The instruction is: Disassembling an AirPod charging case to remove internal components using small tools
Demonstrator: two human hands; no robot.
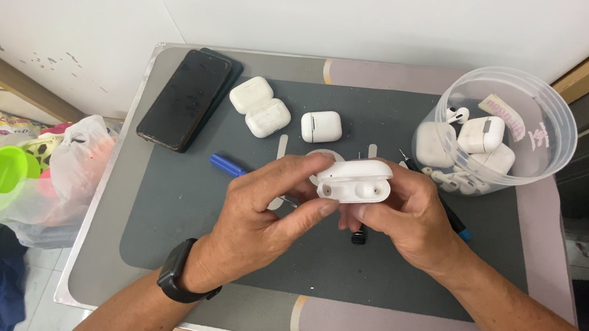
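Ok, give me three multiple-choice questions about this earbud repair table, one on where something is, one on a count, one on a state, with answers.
1. Where does the black phone lie?
A. At the mat's far left corner
B. Inside the tub
C. Under the hands

2. How many white cases lie loose on the grey mat, apart from the held one?
A. One
B. Three
C. Six

3. In what state is the white earbud case held by the left hand and right hand?
A. Lid shut
B. Lid open, both wells empty
C. Lid open, earbuds seated

Answers: 1 A, the phone lies beside the pair of cases. 2 B, that pair plus a single case. 3 B, two empty sockets show under the raised lid.
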